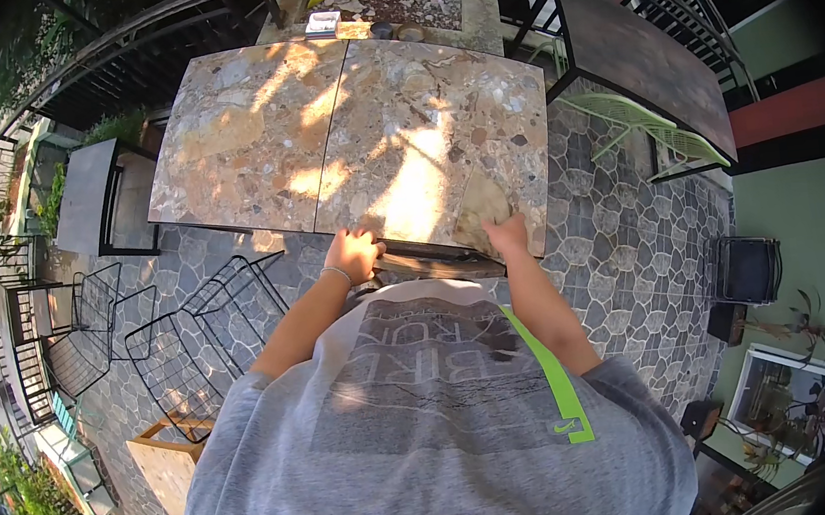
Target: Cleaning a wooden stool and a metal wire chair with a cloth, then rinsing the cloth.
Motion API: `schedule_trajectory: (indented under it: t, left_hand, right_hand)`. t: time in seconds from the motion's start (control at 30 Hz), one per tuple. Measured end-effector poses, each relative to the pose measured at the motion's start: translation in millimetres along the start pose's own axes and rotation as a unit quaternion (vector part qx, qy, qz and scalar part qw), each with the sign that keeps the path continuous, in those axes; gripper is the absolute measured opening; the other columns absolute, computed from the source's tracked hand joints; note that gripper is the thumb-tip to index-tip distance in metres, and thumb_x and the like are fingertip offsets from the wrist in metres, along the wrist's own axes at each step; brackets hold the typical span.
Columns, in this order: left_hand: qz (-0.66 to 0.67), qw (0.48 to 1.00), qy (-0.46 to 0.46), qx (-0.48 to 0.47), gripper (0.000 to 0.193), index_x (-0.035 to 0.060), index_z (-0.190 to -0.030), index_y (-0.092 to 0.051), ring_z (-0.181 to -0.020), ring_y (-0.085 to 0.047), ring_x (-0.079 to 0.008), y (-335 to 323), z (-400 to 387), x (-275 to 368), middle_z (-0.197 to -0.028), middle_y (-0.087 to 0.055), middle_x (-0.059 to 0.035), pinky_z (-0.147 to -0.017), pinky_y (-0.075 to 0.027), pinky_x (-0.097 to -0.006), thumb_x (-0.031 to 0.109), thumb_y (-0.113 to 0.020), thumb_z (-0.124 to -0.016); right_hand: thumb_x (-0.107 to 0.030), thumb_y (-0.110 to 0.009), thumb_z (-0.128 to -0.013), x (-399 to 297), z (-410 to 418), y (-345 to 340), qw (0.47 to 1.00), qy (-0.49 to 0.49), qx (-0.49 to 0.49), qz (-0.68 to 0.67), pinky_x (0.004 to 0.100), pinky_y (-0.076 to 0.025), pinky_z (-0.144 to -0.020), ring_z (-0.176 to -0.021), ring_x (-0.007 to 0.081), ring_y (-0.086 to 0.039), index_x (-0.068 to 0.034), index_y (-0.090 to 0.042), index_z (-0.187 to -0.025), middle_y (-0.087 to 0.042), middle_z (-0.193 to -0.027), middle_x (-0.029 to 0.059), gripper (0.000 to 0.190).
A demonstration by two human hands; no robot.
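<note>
Before me stands a stone-patterned table [279, 132] with a dark seam across its top and bright patches of sunlight. My left hand [353, 254], with a thin bracelet at the wrist, lies at the near edge, its fingers curled; whether it grips the edge is unclear. Near the table's right corner, my right hand [506, 234] is closed on what appears to be a tan cloth [482, 206], spread flat on the top. Its fingertips are partly hidden. A curved wooden piece [436, 264], perhaps a chair back, shows between my hands, below the edge.
Beyond the table's far edge, a small white box [323, 25] and small round containers [410, 32] stand on a stone-patterned surface. Black wire chairs [199, 340] are at the left. A dark table [632, 53] and green wire chairs [620, 119] stand at the right.
</note>
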State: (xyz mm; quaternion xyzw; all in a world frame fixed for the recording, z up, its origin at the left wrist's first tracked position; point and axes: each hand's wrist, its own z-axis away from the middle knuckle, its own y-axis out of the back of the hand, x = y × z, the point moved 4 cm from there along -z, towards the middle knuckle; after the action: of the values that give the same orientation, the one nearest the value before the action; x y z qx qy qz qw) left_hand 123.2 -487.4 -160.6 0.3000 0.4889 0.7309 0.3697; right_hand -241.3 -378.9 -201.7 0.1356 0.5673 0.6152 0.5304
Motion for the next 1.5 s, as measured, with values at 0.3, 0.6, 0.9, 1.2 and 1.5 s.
schedule_trajectory:
  t: [0.3,0.6,0.9,1.2,1.5]
  left_hand:
    - [0.266,0.889,0.213,0.306,0.071,0.0059,-0.141,-0.066,-0.140,-0.053,-0.0426,38,49,60,-0.142,-0.065,-0.0184,-0.121,-0.039,-0.0538,0.055,-0.081,-0.091]
    - [0.697,0.581,0.256,0.333,0.043,0.0044,-0.147,-0.064,-0.120,-0.072,-0.0168,2,92,175,-0.139,-0.073,-0.0058,-0.104,-0.057,-0.0352,0.031,-0.062,-0.113]
    - [0.840,-0.016,-0.086,0.535,0.064,0.0073,-0.163,-0.051,-0.149,-0.057,-0.0334,91,219,284,-0.165,-0.056,-0.0138,-0.126,-0.043,-0.0508,0.047,-0.034,-0.116]
    - [0.741,0.216,0.220,0.596,0.066,0.0059,-0.163,-0.050,-0.149,-0.055,-0.0377,9,315,375,-0.164,-0.055,-0.0159,-0.127,-0.040,-0.0523,0.040,-0.063,-0.108]
    - [0.328,0.612,0.526,0.491,0.066,0.0119,-0.161,-0.054,-0.159,-0.038,-0.0430,20,436,496,-0.178,-0.034,-0.0163,-0.128,-0.033,-0.0569,0.013,-0.060,-0.095]
  right_hand:
    - [-0.011,-0.072,-0.096,-44,28,37,0.839,0.115,-0.279,-0.454,0.0326,-0.055,-0.094,-0.111,0.0158,-0.070,-0.001,-0.065,-0.138,-0.074,-0.122,0.0069,0.044]
    - [-0.006,-0.074,-0.100,-133,174,153,0.608,0.269,-0.646,-0.374,0.0325,-0.052,-0.103,-0.118,0.0148,-0.065,0.000,-0.058,-0.147,-0.069,-0.132,0.0051,0.050]
    - [0.002,-0.078,-0.093,-155,288,127,0.519,0.494,-0.689,-0.108,0.0350,-0.051,-0.111,-0.133,0.0194,-0.061,0.002,-0.049,-0.161,-0.060,-0.152,0.0114,0.075]
    - [-0.033,-0.059,-0.115,-59,377,51,0.657,0.488,-0.563,-0.113,0.0434,-0.047,-0.116,-0.139,0.0292,-0.059,-0.006,-0.048,-0.162,-0.057,-0.158,0.0115,0.055]
    - [-0.061,-0.032,-0.114,102,539,6,0.538,0.029,-0.822,-0.184,0.0490,-0.049,-0.119,-0.144,0.0307,-0.060,-0.014,-0.053,-0.161,-0.059,-0.159,0.0109,0.069]
